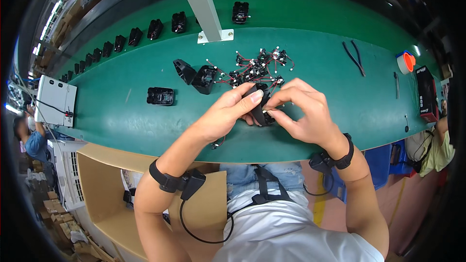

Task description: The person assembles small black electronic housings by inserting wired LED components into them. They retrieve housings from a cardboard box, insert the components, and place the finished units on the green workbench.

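Both hands meet over the front middle of the green bench (121,116). My left hand (223,114) grips a small black plastic housing (259,109) from the left, thumb on top. My right hand (303,111) pinches at the housing's right side, fingertips on a small pale part there. Just behind the hands lies a tangled pile of small wired parts with red and black leads (257,68). One loose wired part (217,143) lies near the bench's front edge under my left wrist.
Two black housings (196,75) stand left of the pile, another (160,96) farther left. A row of black housings (136,35) runs along the back conveyor. A white post (204,5), black cutters (354,58), a tape roll (405,61), a white box (56,99) and an open carton (102,189) surround the bench.
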